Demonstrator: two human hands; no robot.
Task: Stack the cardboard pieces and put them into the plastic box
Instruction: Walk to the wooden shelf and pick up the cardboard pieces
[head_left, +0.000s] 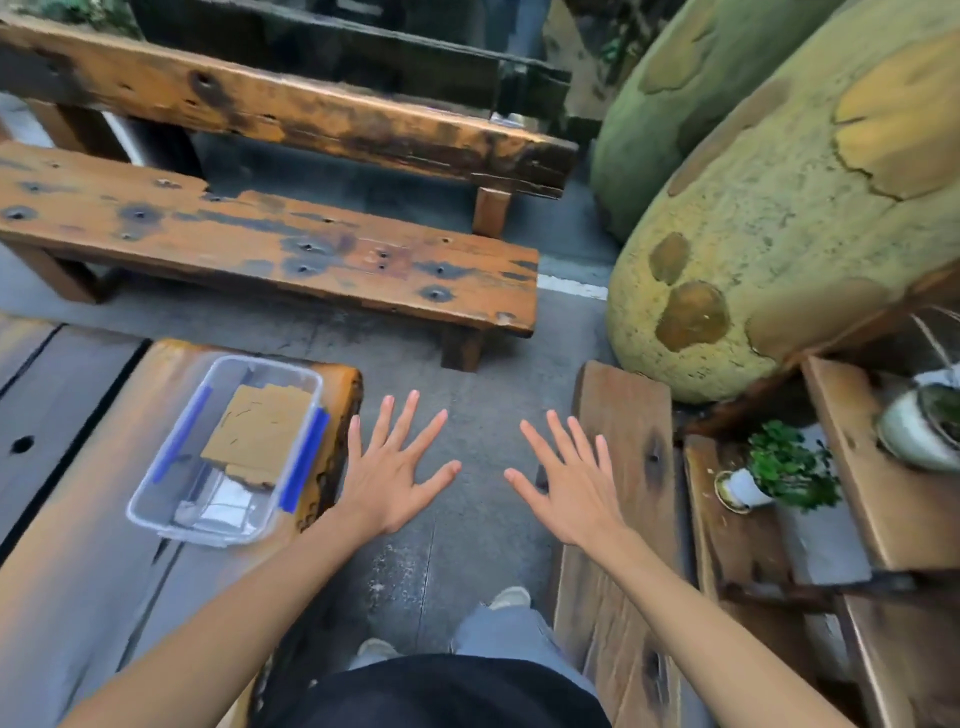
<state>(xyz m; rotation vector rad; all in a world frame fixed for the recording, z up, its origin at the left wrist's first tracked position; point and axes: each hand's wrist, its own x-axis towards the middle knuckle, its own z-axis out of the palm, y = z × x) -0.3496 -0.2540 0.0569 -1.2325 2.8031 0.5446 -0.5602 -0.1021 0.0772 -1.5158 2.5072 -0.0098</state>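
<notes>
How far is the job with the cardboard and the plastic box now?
It looks finished or nearly so: the cardboard pieces lie inside the plastic box on the wooden table. Nothing is in hand; the left hand and right hand are spread open, empty. No loose cardboard shows elsewhere.

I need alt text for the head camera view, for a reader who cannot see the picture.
Two empty hands, the left hand and the right hand, are spread open, palms down, above a grey floor. To the left, a clear plastic box with blue clips stands on a wooden table, with the cardboard pieces inside. Worn wooden benches stand ahead.
</notes>
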